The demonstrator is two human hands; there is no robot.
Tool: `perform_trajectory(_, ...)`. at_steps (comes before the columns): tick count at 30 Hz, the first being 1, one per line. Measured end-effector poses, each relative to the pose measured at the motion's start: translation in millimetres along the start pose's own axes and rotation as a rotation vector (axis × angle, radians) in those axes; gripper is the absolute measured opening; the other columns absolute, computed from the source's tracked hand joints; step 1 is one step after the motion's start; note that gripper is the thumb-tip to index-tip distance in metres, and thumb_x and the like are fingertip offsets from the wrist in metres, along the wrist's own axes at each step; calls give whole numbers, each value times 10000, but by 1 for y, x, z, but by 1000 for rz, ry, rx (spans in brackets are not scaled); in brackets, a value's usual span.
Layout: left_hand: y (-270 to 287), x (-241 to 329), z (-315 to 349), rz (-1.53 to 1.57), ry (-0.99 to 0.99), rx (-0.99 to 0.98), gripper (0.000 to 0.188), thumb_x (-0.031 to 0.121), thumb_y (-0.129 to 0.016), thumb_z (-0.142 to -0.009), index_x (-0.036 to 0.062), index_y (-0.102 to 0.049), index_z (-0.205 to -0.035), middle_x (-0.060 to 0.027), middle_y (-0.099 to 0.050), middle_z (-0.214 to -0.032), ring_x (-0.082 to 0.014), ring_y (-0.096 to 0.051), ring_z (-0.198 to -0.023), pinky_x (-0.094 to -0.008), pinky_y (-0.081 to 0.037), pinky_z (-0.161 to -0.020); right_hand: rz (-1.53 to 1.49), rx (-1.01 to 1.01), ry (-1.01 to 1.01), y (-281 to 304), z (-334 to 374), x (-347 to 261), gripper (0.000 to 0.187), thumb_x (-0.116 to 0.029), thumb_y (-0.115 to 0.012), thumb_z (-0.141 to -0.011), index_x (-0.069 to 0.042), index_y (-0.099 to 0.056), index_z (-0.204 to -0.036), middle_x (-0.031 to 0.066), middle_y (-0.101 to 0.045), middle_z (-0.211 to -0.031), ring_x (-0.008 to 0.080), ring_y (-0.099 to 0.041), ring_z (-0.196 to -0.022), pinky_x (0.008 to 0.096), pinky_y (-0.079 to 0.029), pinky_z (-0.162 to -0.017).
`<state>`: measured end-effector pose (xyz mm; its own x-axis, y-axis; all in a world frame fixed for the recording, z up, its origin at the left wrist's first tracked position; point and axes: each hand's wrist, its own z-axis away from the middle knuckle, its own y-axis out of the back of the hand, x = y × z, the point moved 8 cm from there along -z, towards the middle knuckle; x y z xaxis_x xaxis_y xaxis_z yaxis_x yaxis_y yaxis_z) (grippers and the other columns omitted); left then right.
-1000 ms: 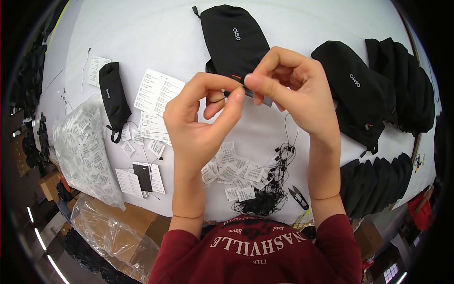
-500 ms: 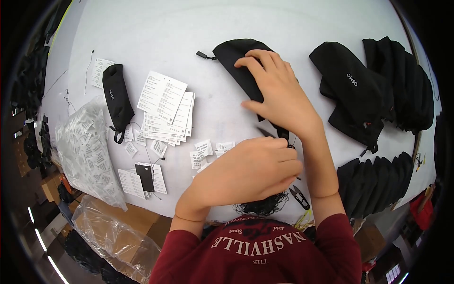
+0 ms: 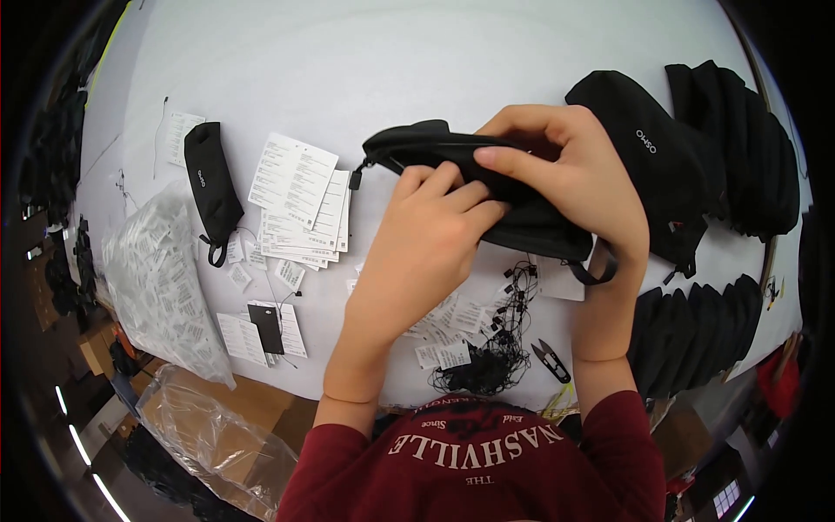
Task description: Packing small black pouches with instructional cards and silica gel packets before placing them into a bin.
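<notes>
Half a second ago the black pouch was lying under the right hand; now it's turned mouth toward the wearer, between both hands above the table. The right hand grips its side, thumb along the rim. The left hand has curled fingers in the opening, tips hidden, so I can't tell if they pinch anything. Its forearm partly covers the white packets.

Is a white counter; bears fanned printed cards, a clear bag of white packets, loose packets, black pouches, tangled black cords and snips.
</notes>
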<state>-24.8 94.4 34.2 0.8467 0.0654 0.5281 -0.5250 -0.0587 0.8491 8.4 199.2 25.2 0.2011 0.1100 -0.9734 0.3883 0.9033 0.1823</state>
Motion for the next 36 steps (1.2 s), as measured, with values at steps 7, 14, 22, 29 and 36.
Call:
perform_trajectory(7, 1, 0, -5, 68, -4, 154, 199, -28, -534, -703, -1, -625, -878, -104, -596, -886, -272, -523, -876, -362, -403, -794, 263, 85, 130, 4, 5, -16, 179, -125, -638, -772, 26, -652, -866, 171, -634, -707, 240, -625, -617, 274, -486, -612)
perform_trajectory(14, -7, 12, -8, 84, -145, 141, 254, -38, -548, -683, 8, -609, -925, -86, -593, -931, -247, -539, -898, -330, -412, -786, 344, 116, 176, 6, 9, -20, 156, -113, -631, -759, 14, -662, -844, 166, -630, -689, 279, -597, -582, 304, -478, -577)
perform_trajectory(22, 20, -12, -10, -58, -96, 333, 189, 41, -673, -681, 103, -655, -858, -5, -637, -854, -207, -560, -932, -393, -313, -919, 298, 159, 188, 25, 11, -19, 140, -100, -637, -765, 6, -667, -853, 146, -627, -673, 232, -610, -598, 286, -479, -594)
perform_trajectory(29, 25, -6, -5, -26, -174, 497, 247, 78, -737, -597, 146, -679, -827, 44, -649, -832, -174, -574, -885, -367, -320, -886, 260, 130, 201, 28, 17, -25, 127, -67, -642, -783, 9, -671, -880, 58, -648, -695, 88, -558, -606, 207, -424, -559)
perform_trajectory(36, 21, -1, -6, -45, -221, 546, 269, 109, -735, -576, 142, -696, -841, 47, -653, -836, -160, -580, -890, -355, -317, -892, 237, 214, 215, 38, 23, -32, 119, -73, -648, -783, 6, -673, -869, 52, -659, -712, 88, -571, -620, 207, -435, -572)
